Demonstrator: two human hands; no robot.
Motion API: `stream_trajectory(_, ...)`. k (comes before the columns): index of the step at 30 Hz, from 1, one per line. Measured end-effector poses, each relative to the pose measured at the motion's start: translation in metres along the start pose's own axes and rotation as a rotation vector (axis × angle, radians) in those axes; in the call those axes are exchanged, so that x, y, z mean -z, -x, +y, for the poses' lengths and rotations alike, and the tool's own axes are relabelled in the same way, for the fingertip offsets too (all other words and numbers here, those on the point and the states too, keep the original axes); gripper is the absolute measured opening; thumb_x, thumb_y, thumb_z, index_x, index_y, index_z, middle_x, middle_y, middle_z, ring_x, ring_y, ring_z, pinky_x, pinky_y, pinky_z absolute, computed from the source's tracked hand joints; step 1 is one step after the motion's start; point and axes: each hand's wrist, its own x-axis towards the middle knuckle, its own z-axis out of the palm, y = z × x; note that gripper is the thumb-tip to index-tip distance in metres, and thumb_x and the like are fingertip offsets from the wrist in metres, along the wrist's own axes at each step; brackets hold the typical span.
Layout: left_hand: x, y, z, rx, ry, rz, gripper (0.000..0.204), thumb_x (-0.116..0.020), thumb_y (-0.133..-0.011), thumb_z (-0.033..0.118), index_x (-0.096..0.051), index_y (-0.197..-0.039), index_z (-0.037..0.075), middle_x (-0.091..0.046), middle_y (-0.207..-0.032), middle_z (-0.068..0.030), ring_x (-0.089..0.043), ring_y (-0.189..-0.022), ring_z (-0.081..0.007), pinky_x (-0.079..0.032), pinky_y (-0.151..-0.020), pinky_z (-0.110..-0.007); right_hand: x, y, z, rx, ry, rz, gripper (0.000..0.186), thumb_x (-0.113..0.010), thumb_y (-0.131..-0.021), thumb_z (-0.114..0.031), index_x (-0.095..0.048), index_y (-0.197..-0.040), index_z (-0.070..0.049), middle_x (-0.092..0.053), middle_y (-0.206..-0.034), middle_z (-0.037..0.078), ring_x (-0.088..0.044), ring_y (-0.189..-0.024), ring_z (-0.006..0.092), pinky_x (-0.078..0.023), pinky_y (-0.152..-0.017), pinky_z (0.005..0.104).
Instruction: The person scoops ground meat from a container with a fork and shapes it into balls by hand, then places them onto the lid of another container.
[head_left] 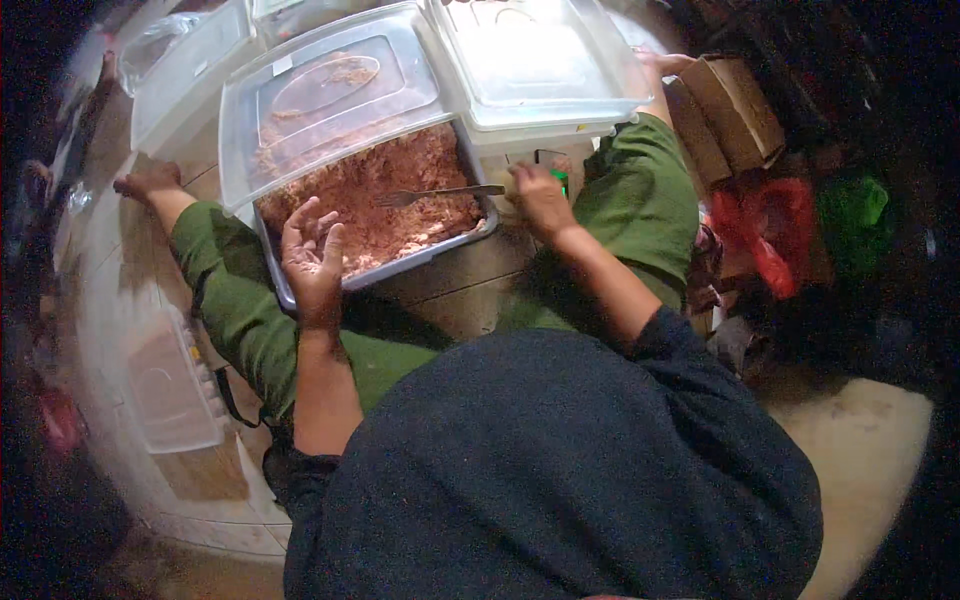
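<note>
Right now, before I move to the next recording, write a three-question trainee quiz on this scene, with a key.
1. True or false: the tines of the fork point toward the person's left.

2. What colour is most of the crumbly material in the plastic tub?
A) bright green
B) reddish brown
C) blue

3. Which of the person's hands is nearer the end of the fork's handle?

Key
1. True.
2. B.
3. The right hand; whether it touches the handle is hard to tell.

place: home or storeroom, unclear | signs: tiled floor (470, 300), plastic tubs (425, 256), cardboard box (738, 112)
</note>
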Motion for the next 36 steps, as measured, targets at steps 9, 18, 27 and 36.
stream_trajectory(9, 0.02, -0.001, -0.026, -0.079, -0.05, 0.023, 0.037, -0.058, -0.082, -0.001, -0.046, -0.117, 0.002, -0.051, -0.117, -0.0067, -0.055, -0.096, -0.0148, -0.046, -0.08, -0.025, -0.023, -0.01, -0.003, 0.161, -0.038, 0.042, 0.014, -0.048, -0.075, -0.01, -0.049, -0.088, -0.008, -0.054, -0.084, 0.016, -0.055, -0.082, 0.0348, -0.042, -0.069, 0.0441)
stream_trajectory(18, 0.004, 0.01, 0.0, -0.147, 0.063, -0.189, 0.037, -0.056, -0.084, 0.001, -0.045, -0.119, 0.001, -0.053, -0.115, -0.0095, -0.056, -0.098, -0.0171, -0.044, -0.087, -0.029, 0.072, -0.031, -0.065, -0.103, -0.504, 0.117, 0.016, -0.04, -0.089, -0.015, -0.049, -0.093, -0.003, -0.053, -0.09, 0.019, -0.056, -0.078, 0.034, -0.048, -0.066, 0.0403)
stream_trajectory(27, -0.017, 0.02, 0.013, 0.151, 0.226, -0.275, 0.027, -0.064, -0.081, 0.01, -0.052, -0.103, 0.003, -0.059, -0.098, -0.0085, -0.057, -0.086, -0.014, -0.047, -0.077, -0.027, 0.092, -0.038, -0.17, 0.371, -0.837, 0.172, 0.014, -0.058, -0.081, -0.005, -0.053, -0.093, -0.002, -0.055, -0.096, 0.013, -0.059, -0.087, 0.0236, -0.049, -0.07, 0.0326)
stream_trajectory(36, 0.042, -0.003, 0.021, -0.553, -0.434, 0.036, 0.025, -0.067, -0.07, -0.007, -0.066, -0.092, 0.004, -0.051, -0.104, -0.0073, -0.053, -0.094, -0.0169, -0.046, -0.081, -0.027, 0.08, -0.099, -0.115, 0.356, -0.208, -0.473, 0.017, -0.063, -0.074, -0.015, -0.059, -0.087, -0.004, -0.062, -0.087, 0.017, -0.062, -0.081, 0.0304, -0.05, -0.066, 0.0401)
